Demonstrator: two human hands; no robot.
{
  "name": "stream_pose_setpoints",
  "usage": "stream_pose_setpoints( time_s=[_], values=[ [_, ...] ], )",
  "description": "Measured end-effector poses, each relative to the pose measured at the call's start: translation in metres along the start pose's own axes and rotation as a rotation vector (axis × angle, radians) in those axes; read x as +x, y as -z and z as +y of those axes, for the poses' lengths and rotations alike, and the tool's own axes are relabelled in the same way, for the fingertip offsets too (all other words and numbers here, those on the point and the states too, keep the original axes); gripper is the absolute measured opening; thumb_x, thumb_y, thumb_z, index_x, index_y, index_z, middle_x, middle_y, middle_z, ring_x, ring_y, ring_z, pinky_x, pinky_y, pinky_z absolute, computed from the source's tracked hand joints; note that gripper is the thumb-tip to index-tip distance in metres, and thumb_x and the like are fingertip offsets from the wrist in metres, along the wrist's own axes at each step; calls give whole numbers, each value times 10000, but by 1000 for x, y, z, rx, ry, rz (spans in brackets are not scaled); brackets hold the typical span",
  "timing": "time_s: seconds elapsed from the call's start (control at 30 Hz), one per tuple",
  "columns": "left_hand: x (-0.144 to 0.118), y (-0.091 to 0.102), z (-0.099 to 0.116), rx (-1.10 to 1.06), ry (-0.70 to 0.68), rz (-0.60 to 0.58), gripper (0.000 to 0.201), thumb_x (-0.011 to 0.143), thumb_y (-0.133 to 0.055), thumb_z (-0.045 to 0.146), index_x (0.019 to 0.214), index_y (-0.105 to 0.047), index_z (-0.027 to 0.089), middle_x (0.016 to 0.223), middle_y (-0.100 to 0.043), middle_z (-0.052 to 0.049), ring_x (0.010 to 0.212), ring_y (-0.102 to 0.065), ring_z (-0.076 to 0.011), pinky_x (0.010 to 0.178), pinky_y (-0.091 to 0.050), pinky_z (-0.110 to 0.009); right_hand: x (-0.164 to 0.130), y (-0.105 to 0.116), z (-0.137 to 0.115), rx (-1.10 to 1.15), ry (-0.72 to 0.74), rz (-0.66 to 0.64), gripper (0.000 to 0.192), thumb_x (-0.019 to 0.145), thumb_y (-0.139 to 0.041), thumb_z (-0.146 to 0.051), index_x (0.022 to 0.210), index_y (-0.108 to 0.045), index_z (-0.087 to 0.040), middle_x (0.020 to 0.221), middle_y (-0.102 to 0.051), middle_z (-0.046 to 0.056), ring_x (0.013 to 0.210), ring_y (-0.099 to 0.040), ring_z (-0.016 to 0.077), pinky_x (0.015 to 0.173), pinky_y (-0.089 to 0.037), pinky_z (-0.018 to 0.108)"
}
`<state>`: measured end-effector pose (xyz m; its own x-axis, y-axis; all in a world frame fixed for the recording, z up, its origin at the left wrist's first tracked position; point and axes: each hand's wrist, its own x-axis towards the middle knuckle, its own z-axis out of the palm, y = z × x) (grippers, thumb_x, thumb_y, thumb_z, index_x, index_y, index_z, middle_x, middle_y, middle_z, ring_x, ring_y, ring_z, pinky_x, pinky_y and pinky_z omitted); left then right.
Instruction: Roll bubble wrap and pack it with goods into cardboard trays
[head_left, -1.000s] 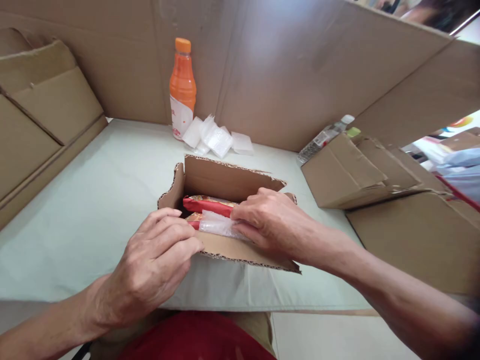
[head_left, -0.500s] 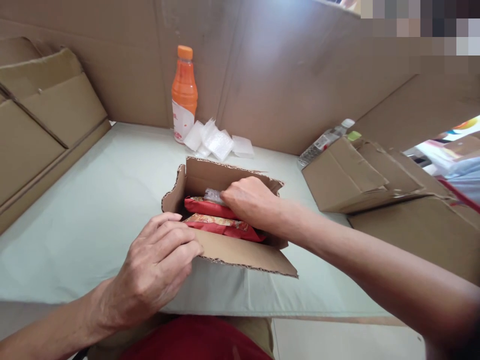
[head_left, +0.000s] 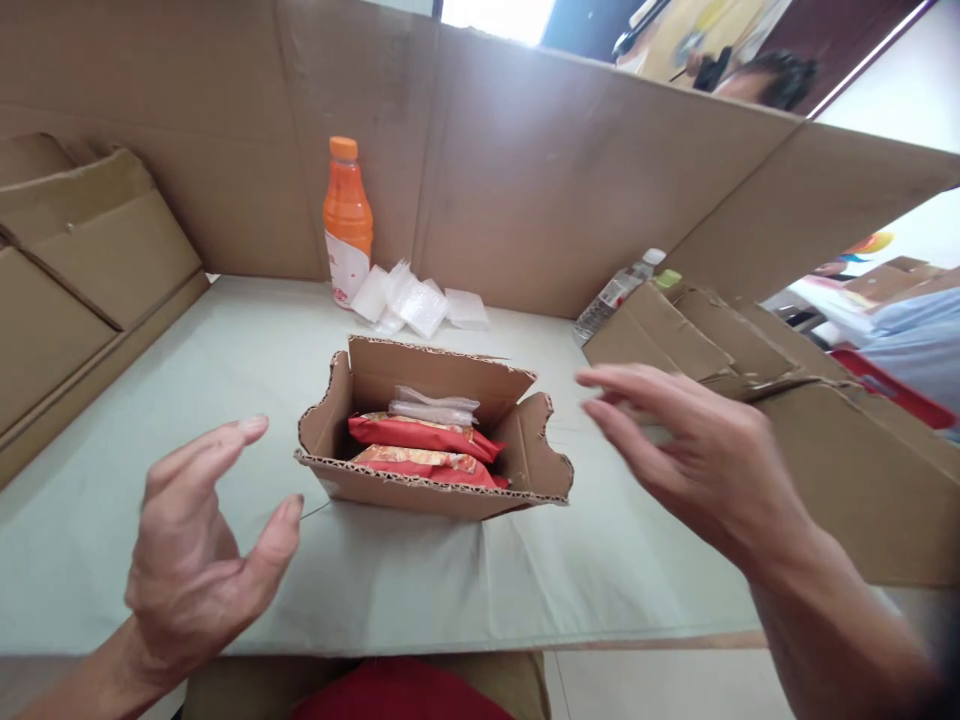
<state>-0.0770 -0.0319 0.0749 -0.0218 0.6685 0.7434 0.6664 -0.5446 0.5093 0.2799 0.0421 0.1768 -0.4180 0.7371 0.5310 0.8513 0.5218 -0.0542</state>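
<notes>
Tabletop (head_left: 150,420) w/ cardboard walls (head_left: 525,170)

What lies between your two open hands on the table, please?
In the head view, an open cardboard box sits between the left hand and right hand, holding two red packets and a clear plastic pouch.

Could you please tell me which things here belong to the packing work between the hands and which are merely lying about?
In hand: small cardboard box, two red packets, clear bubble-wrap piece.
Lying about: orange bottle, white pouches, clear bottle, folded cartons.
</notes>
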Motion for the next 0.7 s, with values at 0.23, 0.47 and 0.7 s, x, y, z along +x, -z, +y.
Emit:
stream_pose_setpoints(
  time_s=[0.23,0.47,0.7],
  values=[
    [-32,-33,-50,-245,592,-305,629,855,-717,427,1422,-491,275,1394,-582,-101,1177,-653,-275,998,-575,-443,-94,-73,-17,424,-275,-132,403,907,-644,-407,1255,-611,-207,1089,-753,112,877,-722,239,710,-596,351],
    [0,-107,-20,-482,690,-267,618,817,-710,352,1371,-493,184,1310,-622,-129,1177,-631,-274,967,-565,-427,-72,-113,11,580,-597,-125,317,850,-631,-484,957,-605,-187,874,-743,109,768,-713,266,630,-582,374],
    [-70,-87,3,-358,480,-352,810,843,-639,187,1567,-283,270,1570,-397,-144,1448,-407,-332,1168,-413,-535,-88,-130,28,806,-586,-115,502,871,-673,-549,1249,-574,-233,1260,-697,143,1119,-686,307,899,-585,426]
  ],
)
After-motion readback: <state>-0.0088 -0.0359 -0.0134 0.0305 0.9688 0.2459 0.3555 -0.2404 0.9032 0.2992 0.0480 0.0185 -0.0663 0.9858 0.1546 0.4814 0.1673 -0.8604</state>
